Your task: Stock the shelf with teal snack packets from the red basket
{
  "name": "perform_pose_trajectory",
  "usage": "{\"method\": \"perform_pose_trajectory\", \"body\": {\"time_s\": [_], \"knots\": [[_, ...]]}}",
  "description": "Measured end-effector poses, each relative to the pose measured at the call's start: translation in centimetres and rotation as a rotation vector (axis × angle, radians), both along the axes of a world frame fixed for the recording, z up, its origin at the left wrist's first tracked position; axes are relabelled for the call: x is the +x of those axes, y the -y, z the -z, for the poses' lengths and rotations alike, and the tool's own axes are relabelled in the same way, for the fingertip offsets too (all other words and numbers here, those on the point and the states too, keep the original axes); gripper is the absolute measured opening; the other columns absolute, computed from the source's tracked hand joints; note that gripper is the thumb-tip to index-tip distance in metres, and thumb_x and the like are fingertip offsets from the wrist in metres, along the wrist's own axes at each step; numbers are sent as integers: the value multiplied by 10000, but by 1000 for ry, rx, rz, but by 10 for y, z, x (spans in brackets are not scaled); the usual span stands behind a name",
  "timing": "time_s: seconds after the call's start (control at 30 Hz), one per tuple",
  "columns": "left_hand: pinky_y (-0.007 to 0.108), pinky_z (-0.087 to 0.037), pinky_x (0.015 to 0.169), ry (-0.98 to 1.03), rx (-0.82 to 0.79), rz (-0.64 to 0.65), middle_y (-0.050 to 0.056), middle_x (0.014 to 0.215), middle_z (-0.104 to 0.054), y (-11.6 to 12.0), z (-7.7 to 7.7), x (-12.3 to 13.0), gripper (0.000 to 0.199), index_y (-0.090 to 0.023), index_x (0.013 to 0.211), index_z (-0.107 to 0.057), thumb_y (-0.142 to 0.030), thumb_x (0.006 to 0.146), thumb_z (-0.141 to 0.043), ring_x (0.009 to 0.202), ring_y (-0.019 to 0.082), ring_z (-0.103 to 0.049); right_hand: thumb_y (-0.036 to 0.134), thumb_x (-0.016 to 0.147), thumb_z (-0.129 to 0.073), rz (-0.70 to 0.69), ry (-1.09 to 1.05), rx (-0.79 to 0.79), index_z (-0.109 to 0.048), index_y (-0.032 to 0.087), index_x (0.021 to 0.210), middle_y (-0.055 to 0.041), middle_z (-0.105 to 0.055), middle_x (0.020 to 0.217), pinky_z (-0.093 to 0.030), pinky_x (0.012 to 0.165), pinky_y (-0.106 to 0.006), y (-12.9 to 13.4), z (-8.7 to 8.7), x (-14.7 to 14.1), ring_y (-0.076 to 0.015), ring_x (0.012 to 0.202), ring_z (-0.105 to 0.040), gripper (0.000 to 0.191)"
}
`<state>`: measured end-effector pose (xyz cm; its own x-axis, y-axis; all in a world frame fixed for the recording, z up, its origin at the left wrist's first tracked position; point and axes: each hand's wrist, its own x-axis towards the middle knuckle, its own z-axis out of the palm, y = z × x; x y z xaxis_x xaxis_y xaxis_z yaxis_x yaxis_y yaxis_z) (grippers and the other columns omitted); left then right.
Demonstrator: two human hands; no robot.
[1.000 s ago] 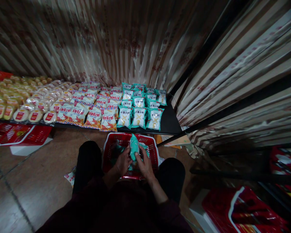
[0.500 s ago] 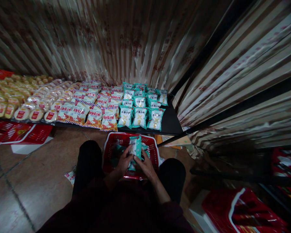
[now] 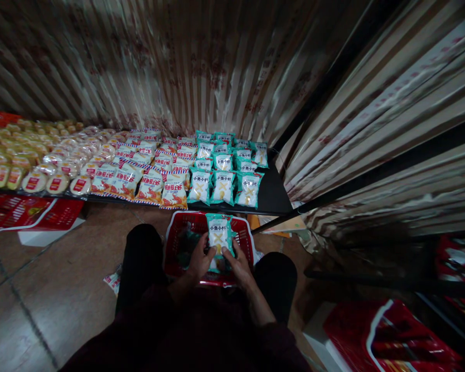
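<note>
The teal-and-white snack packet (image 3: 219,232) has turned from side-on to front-up, its print now matching the packets (image 3: 222,187) on the black shelf (image 3: 274,191). Left hand (image 3: 200,260) and right hand (image 3: 238,263), fingers curled in, pinch its lower sides above the red basket (image 3: 241,224).

Left hand (image 3: 200,259) and right hand (image 3: 240,264) close together, thumbs (image 3: 228,254) uppermost, forearms (image 3: 260,304) converging, knees (image 3: 144,242) spread

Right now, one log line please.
left hand: holds snack bag | right hand: holds same bag | bag: printed front showing, over basket | shelf: packaged snacks
</note>
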<state>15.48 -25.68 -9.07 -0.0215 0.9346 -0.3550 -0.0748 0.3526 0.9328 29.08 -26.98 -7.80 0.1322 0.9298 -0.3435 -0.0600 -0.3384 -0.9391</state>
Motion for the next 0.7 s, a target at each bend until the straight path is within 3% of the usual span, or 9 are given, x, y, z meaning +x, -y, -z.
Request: {"method": "perform_pose_trajectory", "body": {"time_s": [0.13,0.3,0.47,0.7], "knots": [[400,-397,1003,23,2,13,77,1156,-645,-1,-5,0,519,-201,1210,-544,-249,711,-676,1079,241,-581,512,723,-685,18,-74,-27,-532,250,1304,-73,-659,1192,-544,867,-415,1,-3,0,-270,1051,-638,655],[392,-403,985,-91,63,46,74,1217,-615,0,-14,2,548,-211,1269,-513,-265,739,-644,1083,233,-562,488,713,-714,17,-140,-17,-465,239,1351,-84,-651,1210,-516,923,-437,1,-8,6,-271,1080,-627,728],[370,-387,992,-132,154,60,60,1280,-579,-5,-29,11,537,-230,1288,-501,-255,764,-612,1135,226,-527,518,756,-662,33,-76,40,-508,226,1298,-83,-634,1239,-491,957,-425,-7,-13,13,-258,1084,-620,634],[376,-402,975,-138,199,126,53,1254,-596,-18,-40,26,535,-241,1294,-507,-274,771,-615,1086,223,-549,530,776,-628,123,-23,140,-534,244,1293,-66,-669,1174,-525,889,-396,-21,-17,27,-258,1053,-632,598]]}}
